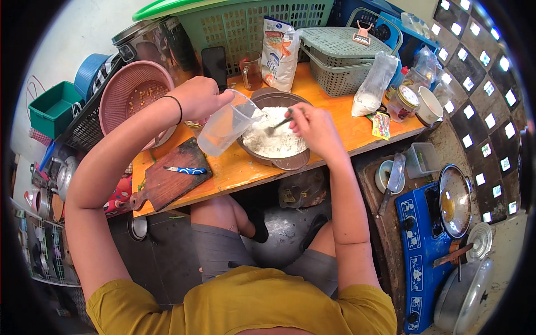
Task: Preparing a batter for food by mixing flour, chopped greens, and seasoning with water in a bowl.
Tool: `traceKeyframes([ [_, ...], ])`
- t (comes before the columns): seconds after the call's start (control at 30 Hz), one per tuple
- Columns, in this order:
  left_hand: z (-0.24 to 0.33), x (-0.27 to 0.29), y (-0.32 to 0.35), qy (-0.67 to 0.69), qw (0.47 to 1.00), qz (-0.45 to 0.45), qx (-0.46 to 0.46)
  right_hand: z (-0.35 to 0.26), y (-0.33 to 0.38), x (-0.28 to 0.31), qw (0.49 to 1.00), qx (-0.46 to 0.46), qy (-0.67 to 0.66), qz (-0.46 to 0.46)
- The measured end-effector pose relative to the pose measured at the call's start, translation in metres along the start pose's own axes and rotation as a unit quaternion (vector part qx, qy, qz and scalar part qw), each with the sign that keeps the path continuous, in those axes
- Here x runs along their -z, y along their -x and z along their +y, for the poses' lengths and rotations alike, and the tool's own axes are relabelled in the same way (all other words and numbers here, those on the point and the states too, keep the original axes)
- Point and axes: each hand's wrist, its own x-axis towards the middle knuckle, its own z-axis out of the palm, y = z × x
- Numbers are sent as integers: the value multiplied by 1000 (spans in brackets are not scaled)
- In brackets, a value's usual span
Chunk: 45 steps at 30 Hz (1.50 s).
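My left hand is closed round a clear plastic jug, tilted with its lip over the left side of a brown bowl. White flour fills much of the bowl. Closed on the handle of a fork, my right hand reaches in from the right, and the fork's head rests in the flour. Whether liquid is running from the jug is hard to make out. Left of the bowl, a small knife with a blue patterned handle lies on a wooden cutting board.
Behind the bowl stand a flour bag, a glass mug and a lidded basket. A pink colander sits left, a bag of white powder right. Below the table's right end is a blue gas stove with a pan.
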Motion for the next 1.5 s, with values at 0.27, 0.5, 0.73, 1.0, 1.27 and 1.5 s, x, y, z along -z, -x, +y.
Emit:
traceKeyframes([
  [0.27,3,-4,-2,8,1000,18,10,17,-8,-13,988,13,93,119],
  [0.5,1,-2,1,-6,1000,8,3,-6,-3,15,979,-41,158,125],
  [0.73,3,-7,0,-45,998,33,-7,-2,-5,-14,999,-22,9,44],
  [1.0,3,-8,-3,-60,997,53,-18,7,-9,-8,982,10,119,145],
  [1.27,5,-7,1,-79,995,56,-11,-11,-2,23,993,-40,78,81],
  [1.5,-4,-7,1,-33,998,59,-14,7,-1,28,971,58,169,161],
])
